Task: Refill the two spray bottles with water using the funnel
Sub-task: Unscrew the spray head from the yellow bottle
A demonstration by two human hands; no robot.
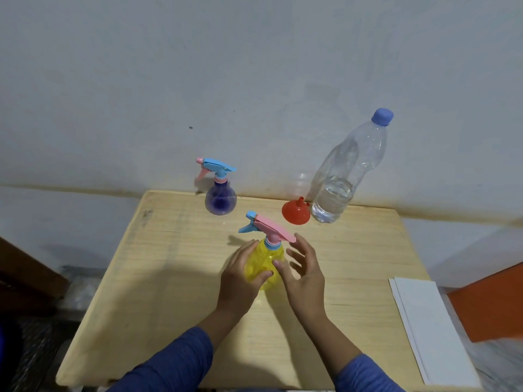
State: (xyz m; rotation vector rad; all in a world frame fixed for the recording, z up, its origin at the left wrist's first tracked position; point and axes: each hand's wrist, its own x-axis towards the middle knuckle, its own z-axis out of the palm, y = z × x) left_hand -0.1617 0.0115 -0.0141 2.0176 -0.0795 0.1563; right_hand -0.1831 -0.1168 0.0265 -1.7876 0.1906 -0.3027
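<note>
- A yellow spray bottle [264, 267] stands upright at the centre of the frame, on a pale wooden table [169, 278]. Its long axis runs straight up, and its pink and blue trigger head [266, 229] points toward the upper left of the frame.
- The left hand [240, 274] grips the bottle's round body from the left side, fingers curled round it and thumb across its front.
- The right hand [304, 271] is just to the right of the bottle, fingers spread and relaxed, holding nothing. Its thumb touches or nearly touches the bottle's body, and its fingertips reach up beside the rear end of the trigger head.
- My judgement: the coming move is unscrewing the trigger head. The right hand is nearer to it, lying just below and right of it, while the left steadies the body.
- The yellow bottle is translucent plastic with a bulbous shape; I cannot tell whether it holds any water.
- A second, purple spray bottle [220, 200] stands upright above and left of centre, near the table's far edge, also translucent and round.
- A red plastic funnel [295, 212] rests mouth down, spout up, right of centre.
- Just beside the funnel, further right, stands a tall clear water bottle [343, 176] with a blue cap, roughly a third full.
- White sheets of paper [424, 321] lie at the lower right.
</note>
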